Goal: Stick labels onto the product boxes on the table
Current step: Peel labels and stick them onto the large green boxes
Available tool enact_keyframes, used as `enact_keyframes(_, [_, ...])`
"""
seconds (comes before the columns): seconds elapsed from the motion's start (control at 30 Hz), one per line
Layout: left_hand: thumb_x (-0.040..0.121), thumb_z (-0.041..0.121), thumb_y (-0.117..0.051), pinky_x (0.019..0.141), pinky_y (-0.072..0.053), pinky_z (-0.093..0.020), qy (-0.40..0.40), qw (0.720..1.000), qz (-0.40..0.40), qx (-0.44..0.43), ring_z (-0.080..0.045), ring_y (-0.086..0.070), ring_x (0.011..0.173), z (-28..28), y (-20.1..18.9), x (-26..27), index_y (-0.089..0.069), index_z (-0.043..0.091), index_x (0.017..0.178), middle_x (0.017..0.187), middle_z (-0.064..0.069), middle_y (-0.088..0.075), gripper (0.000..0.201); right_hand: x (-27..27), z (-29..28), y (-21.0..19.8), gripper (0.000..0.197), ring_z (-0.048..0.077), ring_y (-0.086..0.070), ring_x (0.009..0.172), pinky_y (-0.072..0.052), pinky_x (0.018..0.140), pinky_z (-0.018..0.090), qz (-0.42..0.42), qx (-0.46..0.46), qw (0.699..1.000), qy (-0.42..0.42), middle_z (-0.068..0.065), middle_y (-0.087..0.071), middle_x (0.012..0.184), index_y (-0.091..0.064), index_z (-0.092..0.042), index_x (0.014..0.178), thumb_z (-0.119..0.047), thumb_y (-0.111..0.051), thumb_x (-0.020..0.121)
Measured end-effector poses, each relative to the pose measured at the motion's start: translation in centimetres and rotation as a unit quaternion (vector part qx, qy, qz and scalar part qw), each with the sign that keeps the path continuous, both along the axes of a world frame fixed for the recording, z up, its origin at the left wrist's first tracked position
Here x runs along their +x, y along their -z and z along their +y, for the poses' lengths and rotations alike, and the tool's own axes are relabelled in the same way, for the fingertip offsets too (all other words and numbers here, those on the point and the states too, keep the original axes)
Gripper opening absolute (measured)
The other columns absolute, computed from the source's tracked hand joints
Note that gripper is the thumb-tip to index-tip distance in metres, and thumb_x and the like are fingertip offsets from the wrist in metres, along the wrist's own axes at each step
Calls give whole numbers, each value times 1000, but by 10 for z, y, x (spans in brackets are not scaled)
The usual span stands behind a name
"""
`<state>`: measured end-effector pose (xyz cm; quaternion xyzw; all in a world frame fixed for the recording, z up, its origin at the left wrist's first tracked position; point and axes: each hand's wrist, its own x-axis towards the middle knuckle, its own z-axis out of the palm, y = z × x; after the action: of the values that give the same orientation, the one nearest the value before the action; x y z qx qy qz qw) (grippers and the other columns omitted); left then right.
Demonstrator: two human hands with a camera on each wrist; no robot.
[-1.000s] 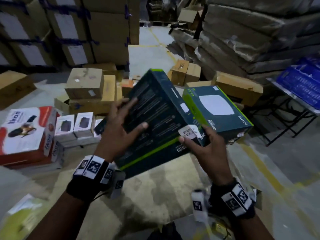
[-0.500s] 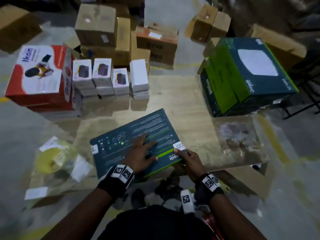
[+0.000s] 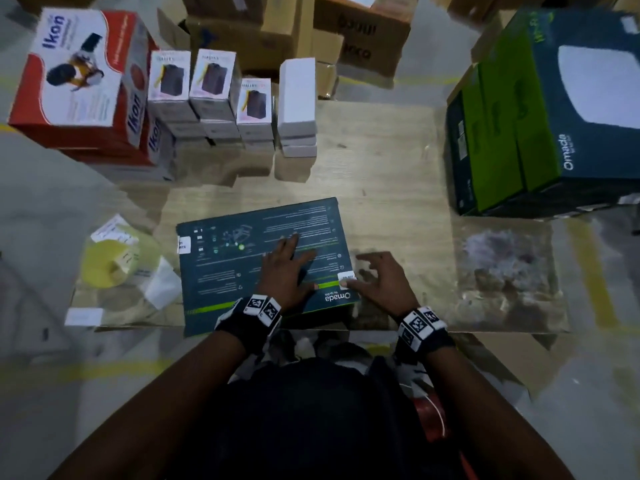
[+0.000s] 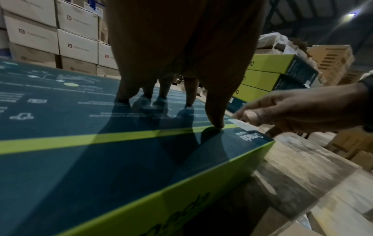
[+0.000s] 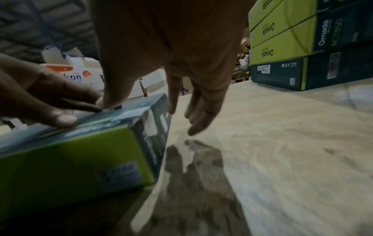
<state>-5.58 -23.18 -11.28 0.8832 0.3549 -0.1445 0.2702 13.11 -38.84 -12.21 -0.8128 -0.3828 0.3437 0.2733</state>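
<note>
Left hand (image 3: 284, 268) flat, fingers (image 4: 187, 89) spread, right hand (image 3: 382, 284) thumb pressing down, fingers loosely extended

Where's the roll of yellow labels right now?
In the head view the yellow label roll lies on the table's left end, just left of the flat dark Omada box under the left hand.

The flat teal box (image 3: 263, 258) under my hands reads "Omada" near its corner. The stacked teal and green boxes (image 5: 310, 43) read "Omada" and "AC1350". The red and white box (image 3: 79, 74) reads "Ikon". Its small white label's (image 3: 346, 277) print is too blurred.
</note>
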Motion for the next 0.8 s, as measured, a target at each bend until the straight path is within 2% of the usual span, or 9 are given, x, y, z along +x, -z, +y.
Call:
enact_keyframes(0.1, [86,51,-69,117,-11,-66,-23,1000,11,1,-32,0,153,-4,-1,11,-33,42,151,167,0,2,75,19,14,-7,34,16,-63,90,-56,76,39,-7,66,992,-110,-1,-62,104,-73,-19,117,-29,-81,84])
enact_keyframes(0.13, [85,49,-70,116,-10,-68,-30,999,15,0,-31,2,153,-5,-2,15,-33,43,150,167,1,3,75,24,19,-4,29,19,-62,88,-54,74,40,-16,70,986,-152,0,-63,99,-75,-19,114,-26,-79,86])
enact_keyframes(0.23, [83,46,-74,114,-8,-71,-51,998,28,-4,-30,4,153,-5,-4,25,-33,46,149,167,3,4,78,33,30,0,26,26,-55,90,-42,75,34,-39,61,968,-241,6,-62,95,-76,-23,113,-30,-74,88])
enact_keyframes(0.3, [81,45,-76,113,-7,-71,-60,998,33,-7,-28,5,153,-4,-4,27,-34,47,149,167,5,4,80,37,35,2,24,25,-49,91,-37,74,33,-45,61,959,-272,2,-58,93,-76,-27,113,-30,-74,89])
enact_keyframes(0.37, [79,45,-78,113,-7,-72,-63,998,31,-8,-27,4,153,-4,-5,28,-35,48,148,167,6,3,81,37,38,-1,22,23,-45,93,-37,74,33,-47,58,951,-301,-3,-53,91,-76,-26,112,-27,-73,90])
enact_keyframes(0.53, [76,42,-82,112,-5,-72,-77,997,18,-20,-25,4,153,-3,-4,28,-39,47,146,167,7,1,82,35,44,-2,17,20,-38,96,-28,76,30,-64,57,933,-351,-8,-45,92,-77,-25,108,-24,-67,94])
enact_keyframes(0.7, [77,44,-81,112,-6,-72,-67,997,17,-18,-26,4,153,-3,-3,27,-38,47,147,167,7,0,83,32,37,-3,15,16,-35,94,-33,80,33,-62,54,938,-337,-9,-46,91,-76,-25,107,-23,-65,96])
enact_keyframes(0.8, [80,50,-76,114,-10,-71,-47,999,20,10,-28,1,153,-5,-4,24,-34,44,150,167,4,0,82,30,35,-7,13,19,-38,94,-37,82,36,-61,48,940,-334,-7,-50,90,-75,-22,101,-18,-65,94])
